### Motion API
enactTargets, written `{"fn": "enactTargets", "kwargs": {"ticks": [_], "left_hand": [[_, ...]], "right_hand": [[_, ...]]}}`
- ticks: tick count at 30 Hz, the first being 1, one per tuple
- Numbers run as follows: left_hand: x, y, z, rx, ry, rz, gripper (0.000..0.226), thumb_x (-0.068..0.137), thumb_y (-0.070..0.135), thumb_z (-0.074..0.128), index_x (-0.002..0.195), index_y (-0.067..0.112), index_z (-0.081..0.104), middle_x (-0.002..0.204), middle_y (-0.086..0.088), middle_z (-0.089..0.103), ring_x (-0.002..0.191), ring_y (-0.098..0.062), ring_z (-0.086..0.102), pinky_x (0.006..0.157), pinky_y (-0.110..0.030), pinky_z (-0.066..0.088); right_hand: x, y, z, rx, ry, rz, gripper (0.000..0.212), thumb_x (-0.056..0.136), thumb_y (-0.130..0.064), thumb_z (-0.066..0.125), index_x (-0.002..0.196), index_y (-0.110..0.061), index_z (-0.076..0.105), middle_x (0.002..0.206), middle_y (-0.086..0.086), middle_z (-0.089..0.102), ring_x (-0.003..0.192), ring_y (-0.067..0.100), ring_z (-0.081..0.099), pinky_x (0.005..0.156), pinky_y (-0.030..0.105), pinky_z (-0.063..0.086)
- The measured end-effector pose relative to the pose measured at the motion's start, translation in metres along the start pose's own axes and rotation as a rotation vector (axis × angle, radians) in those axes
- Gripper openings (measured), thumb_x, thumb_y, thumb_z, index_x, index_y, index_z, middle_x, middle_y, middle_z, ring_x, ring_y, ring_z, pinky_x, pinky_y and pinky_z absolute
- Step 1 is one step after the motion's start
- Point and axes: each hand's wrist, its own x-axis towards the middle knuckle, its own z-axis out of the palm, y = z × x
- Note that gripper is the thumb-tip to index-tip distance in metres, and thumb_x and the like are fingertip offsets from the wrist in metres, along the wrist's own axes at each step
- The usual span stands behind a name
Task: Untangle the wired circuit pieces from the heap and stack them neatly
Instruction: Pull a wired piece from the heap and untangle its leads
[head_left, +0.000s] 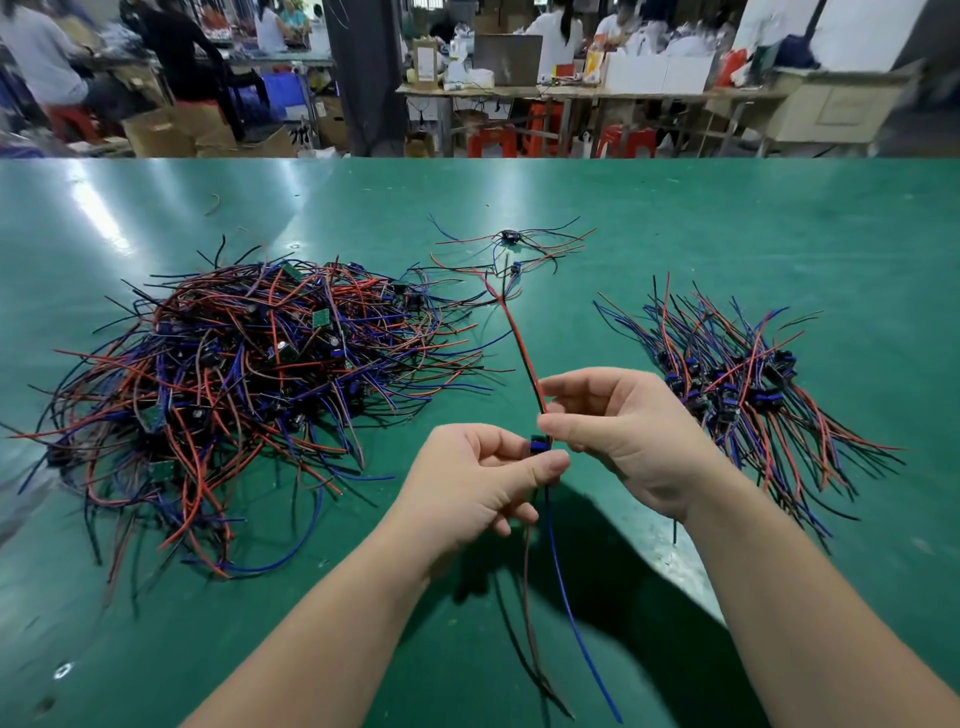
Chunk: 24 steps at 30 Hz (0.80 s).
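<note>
Here we hold one piece (540, 446) above the table (779, 218), near the middle of its near edge, and only a small blue part of it shows between our fingers. Our left grip (467, 483) pinches the piece between thumb and forefinger, with the other fingers curled beneath. Our right grip (623, 431) sits just beyond it, fingertips almost touching the left thumb, and pinches the red and black wires (519, 343) right above the piece.

Those wires run as one straight pair toward the far edge. Their far ends reach the table beside two loose pieces (509, 236), which lie spread out in the middle, well apart from everything else. From the held piece a blue wire (571, 613) trails toward the near edge, and two dark wires (524, 623) trail beside it on the left. We cannot tell whether their ends touch the table.

The heap (249, 384) fills the left half of the table. It is a wide tangle of red, blue and black wires with green boards and dark parts caught in it. Toward the right edge lies the stack (748, 395), its pieces gathered with their blue parts close together and their wires fanned toward the far and near edges.

Past the far edge, blurred people (558, 36) sit at other tables, with red stools (491, 140) and cardboard boxes (171, 132) on the floor.
</note>
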Motion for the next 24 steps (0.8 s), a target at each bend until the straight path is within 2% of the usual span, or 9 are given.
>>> {"fn": "enactTargets", "kwargs": {"ticks": [5,8,13,15,17,19,21,24], "left_hand": [[0.001,0.001,-0.001,0.055,0.068,0.061,0.008,0.076,0.019,0.076,0.076,0.016,0.069,0.057,0.006,0.067,0.040,-0.006,0.055,0.035,-0.015,0.035],[0.000,0.001,0.000,0.014,0.100,0.111,0.011,0.071,0.017,0.081,0.073,0.014,0.071,0.058,0.004,0.068,0.042,-0.004,0.055,0.038,-0.013,0.037],[0.002,-0.002,0.005,0.031,0.138,0.139,0.013,0.070,0.013,0.082,0.071,0.011,0.069,0.056,0.003,0.066,0.046,-0.004,0.055,0.044,-0.016,0.045],[0.003,-0.001,0.004,0.014,0.121,0.108,0.013,0.072,0.010,0.080,0.072,0.009,0.067,0.052,0.006,0.063,0.041,-0.002,0.051,0.040,-0.013,0.040],[0.002,0.002,0.002,0.021,0.105,0.095,0.013,0.072,0.011,0.080,0.073,0.008,0.067,0.050,0.008,0.061,0.038,0.000,0.049,0.037,-0.011,0.035],[0.001,0.003,0.000,0.024,0.078,0.086,0.014,0.072,0.011,0.080,0.074,0.006,0.067,0.048,0.008,0.060,0.037,0.000,0.046,0.036,-0.011,0.033],[0.000,0.003,0.000,0.047,0.047,0.063,0.015,0.072,0.012,0.081,0.074,0.007,0.067,0.047,0.008,0.059,0.036,-0.002,0.045,0.036,-0.011,0.032],[0.000,0.003,-0.002,0.095,0.009,0.030,0.016,0.071,0.016,0.082,0.071,0.010,0.067,0.045,0.009,0.056,0.035,-0.004,0.043,0.037,-0.011,0.032]], "right_hand": [[0.002,0.000,0.001,0.114,0.032,0.107,0.017,0.083,0.009,0.060,0.082,-0.006,0.068,0.064,-0.002,0.064,0.055,0.005,0.054,0.053,0.013,0.044],[0.003,0.000,0.001,0.170,0.103,0.102,0.006,0.080,0.002,0.064,0.077,-0.003,0.065,0.059,0.003,0.061,0.052,0.009,0.053,0.051,0.015,0.045],[0.002,0.000,-0.001,0.084,0.125,0.110,0.009,0.077,0.000,0.068,0.069,-0.003,0.065,0.054,0.006,0.060,0.047,0.013,0.052,0.047,0.017,0.047],[0.003,-0.002,-0.003,0.129,0.156,0.105,0.011,0.075,-0.001,0.069,0.065,-0.004,0.065,0.055,0.007,0.062,0.046,0.012,0.053,0.048,0.018,0.049],[0.005,-0.007,-0.009,0.225,0.209,0.098,0.004,0.071,-0.002,0.068,0.069,-0.003,0.065,0.058,0.007,0.066,0.047,0.011,0.059,0.050,0.018,0.052],[0.006,-0.011,-0.018,0.363,0.276,0.077,0.006,0.065,-0.003,0.067,0.071,-0.003,0.067,0.061,0.007,0.068,0.052,0.013,0.065,0.053,0.019,0.054],[0.008,-0.014,-0.029,0.468,0.357,0.050,0.005,0.069,0.000,0.065,0.070,-0.004,0.068,0.062,0.008,0.069,0.056,0.016,0.068,0.054,0.019,0.055],[0.009,-0.014,-0.040,0.502,0.460,0.028,0.010,0.085,0.002,0.059,0.079,-0.004,0.064,0.064,0.006,0.070,0.060,0.016,0.069,0.053,0.019,0.054]]}}
